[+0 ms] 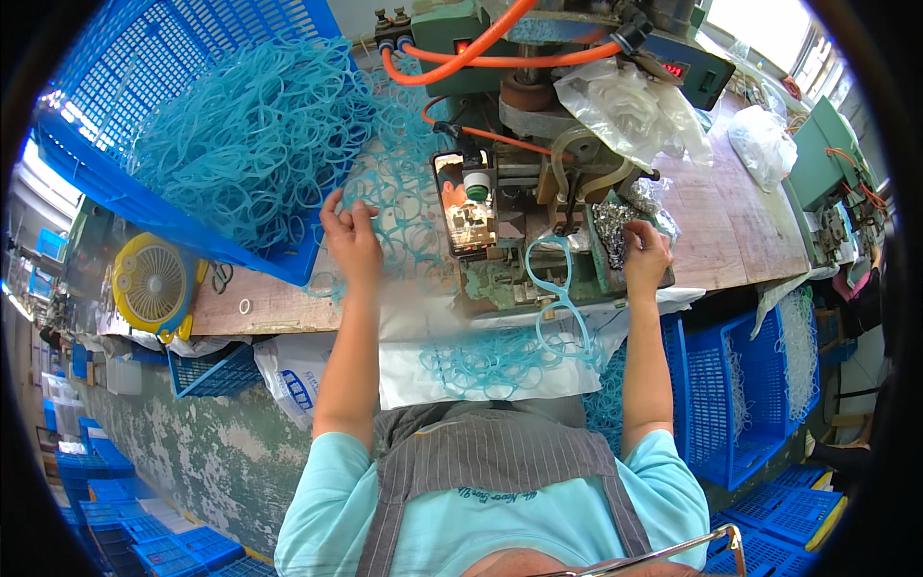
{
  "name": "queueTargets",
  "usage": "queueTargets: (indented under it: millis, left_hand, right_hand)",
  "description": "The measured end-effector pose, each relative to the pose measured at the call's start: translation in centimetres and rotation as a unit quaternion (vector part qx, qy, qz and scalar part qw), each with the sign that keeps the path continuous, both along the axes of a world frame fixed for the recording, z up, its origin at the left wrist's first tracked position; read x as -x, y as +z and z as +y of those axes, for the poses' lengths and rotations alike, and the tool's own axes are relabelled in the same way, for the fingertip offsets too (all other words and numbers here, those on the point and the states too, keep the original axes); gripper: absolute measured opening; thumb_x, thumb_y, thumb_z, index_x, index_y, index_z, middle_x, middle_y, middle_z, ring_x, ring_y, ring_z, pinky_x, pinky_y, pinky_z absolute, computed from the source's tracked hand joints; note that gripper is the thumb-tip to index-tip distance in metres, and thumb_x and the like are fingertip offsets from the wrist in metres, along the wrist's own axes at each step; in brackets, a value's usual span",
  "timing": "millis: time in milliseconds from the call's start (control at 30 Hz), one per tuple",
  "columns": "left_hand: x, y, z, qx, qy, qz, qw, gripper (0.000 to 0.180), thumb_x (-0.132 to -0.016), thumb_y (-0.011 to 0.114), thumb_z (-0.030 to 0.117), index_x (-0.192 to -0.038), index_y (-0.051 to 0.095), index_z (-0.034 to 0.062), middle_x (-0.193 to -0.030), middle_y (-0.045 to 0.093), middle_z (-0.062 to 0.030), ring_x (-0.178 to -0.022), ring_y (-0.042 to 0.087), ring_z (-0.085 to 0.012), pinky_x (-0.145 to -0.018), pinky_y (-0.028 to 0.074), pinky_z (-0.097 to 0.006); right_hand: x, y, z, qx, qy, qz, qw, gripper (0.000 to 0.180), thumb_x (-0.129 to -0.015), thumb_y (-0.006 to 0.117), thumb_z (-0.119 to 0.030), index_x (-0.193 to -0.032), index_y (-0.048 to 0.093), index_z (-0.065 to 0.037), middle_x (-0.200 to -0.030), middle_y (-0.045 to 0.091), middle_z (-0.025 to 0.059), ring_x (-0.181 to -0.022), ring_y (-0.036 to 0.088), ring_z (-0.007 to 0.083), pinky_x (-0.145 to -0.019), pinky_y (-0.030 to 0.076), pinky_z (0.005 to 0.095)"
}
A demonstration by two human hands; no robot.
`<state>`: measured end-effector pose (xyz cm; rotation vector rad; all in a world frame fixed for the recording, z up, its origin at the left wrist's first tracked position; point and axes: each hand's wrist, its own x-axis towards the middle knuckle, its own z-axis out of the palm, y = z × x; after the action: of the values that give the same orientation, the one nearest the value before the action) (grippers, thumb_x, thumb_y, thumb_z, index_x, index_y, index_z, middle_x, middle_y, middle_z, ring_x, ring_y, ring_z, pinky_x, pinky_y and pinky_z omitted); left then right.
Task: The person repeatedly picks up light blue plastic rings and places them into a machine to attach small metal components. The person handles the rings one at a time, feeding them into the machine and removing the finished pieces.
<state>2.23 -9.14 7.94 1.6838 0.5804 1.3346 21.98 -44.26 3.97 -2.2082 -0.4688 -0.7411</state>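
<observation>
My left hand hovers over the bench beside the loose light-blue eyeglass frames; its fingers are loosely bent, with a gap between thumb and forefinger, and I see nothing held. At the tray of small silvery metal parts, my right hand has its fingertips pinched together; whatever is between them is too small to make out. Between the hands, one light-blue eyeglass frame hangs upright at the front of the bench machine, apart from both hands. More frames lie on white cloth at my lap.
A tilted blue basket heaped with frames stands at the left. A phone leans against the machine. A yellow fan and scissors are at the bench's left end. Blue crates stand below right. Orange hoses cross above.
</observation>
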Motion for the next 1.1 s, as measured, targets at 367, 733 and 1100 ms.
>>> queueTargets:
  millis: [367,733,1100]
  left_hand:
    - [-0.7,6.0,-13.0,-0.436,-0.325,-0.057,0.837,0.019,-0.083,0.068,0.015,-0.099,0.066,0.004,-0.1,0.068,-0.0114,-0.085,0.064,-0.0262,-0.074,0.05,-0.039]
    - [-1.0,4.9,-14.3,-0.408,-0.379,-0.031,0.83,0.038,-0.073,0.075,0.017,-0.108,0.063,0.0095,-0.109,0.065,-0.0066,-0.09,0.061,-0.026,-0.083,0.047,-0.042]
    - [-1.3,7.7,-13.3,-0.406,-0.295,-0.108,0.858,0.019,-0.089,0.064,0.02,-0.099,0.066,0.004,-0.102,0.068,-0.0133,-0.083,0.065,-0.0238,-0.078,0.051,-0.04]
  right_hand:
    - [7.8,7.9,5.0,-0.226,0.21,0.142,0.941,0.025,-0.076,0.068,0.003,-0.1,0.062,-0.001,-0.084,0.065,0.0042,-0.077,0.059,0.0107,-0.072,0.047,0.0247]
    - [8.8,8.8,6.8,-0.284,0.203,0.177,0.92,0.041,-0.071,0.073,0.0,-0.108,0.055,-0.002,-0.08,0.067,0.0061,-0.066,0.056,0.0089,-0.063,0.046,0.0239]
    - [9.2,8.6,8.4,-0.37,0.261,0.211,0.866,0.051,-0.074,0.068,0.007,-0.118,0.045,-0.002,-0.085,0.06,0.0035,-0.076,0.054,0.009,-0.069,0.044,0.0219]
